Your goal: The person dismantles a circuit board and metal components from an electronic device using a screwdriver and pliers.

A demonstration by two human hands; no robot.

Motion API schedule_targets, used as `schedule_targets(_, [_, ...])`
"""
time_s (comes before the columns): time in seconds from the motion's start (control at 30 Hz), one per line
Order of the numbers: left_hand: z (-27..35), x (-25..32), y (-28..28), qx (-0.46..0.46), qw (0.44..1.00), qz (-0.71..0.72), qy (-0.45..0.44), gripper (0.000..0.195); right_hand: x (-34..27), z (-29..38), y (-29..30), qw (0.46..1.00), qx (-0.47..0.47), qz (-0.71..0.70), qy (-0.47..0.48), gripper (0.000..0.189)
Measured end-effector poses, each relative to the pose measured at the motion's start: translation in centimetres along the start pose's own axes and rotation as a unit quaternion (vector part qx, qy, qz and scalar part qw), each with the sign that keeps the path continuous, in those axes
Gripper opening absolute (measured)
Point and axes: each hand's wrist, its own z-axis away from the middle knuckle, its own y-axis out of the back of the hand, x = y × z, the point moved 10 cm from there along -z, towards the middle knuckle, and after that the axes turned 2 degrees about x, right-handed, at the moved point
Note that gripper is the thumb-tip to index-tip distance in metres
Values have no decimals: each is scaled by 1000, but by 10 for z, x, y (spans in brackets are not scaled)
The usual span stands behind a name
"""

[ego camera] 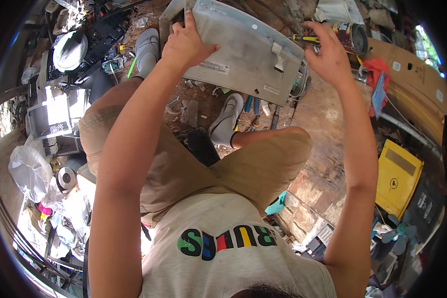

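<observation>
A wide, flat grey metal panel (234, 48), like the back of a display module, stands tilted in front of me. It bears printed labels and a strip of pale tape (277, 56). My left hand (186, 44) rests on its upper left part, fingers over the edge and thumb spread across the face. On the right, my right hand (327, 56) holds a screwdriver (306, 38) by its yellow and black handle. Its thin shaft points left over the panel's upper right area; whether the tip touches the metal is too small to tell.
Hand tools (256, 106) lie on the littered floor below the panel. A labelled tin can (350, 37) is just beyond my right hand. Cardboard (402, 74) and a yellow plastic panel (398, 178) are at right. Electronic scrap (104, 37) and plastic bags (29, 171) crowd the left.
</observation>
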Motion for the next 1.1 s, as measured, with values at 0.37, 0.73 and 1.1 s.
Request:
schedule_targets(0.37, [-1,0,-1,-7,1000,-5,5,117,5,-2,-8,991,-47,117,-50,37])
schedule_targets(0.73, [1,5,2,13,999,17,-27,120,4,9,-17,999,30,22,5,25])
schedule_targets(1.1, [6,9,7,18,1000,-19,-3,117,107,107,-62,799,17,-464,-383,32])
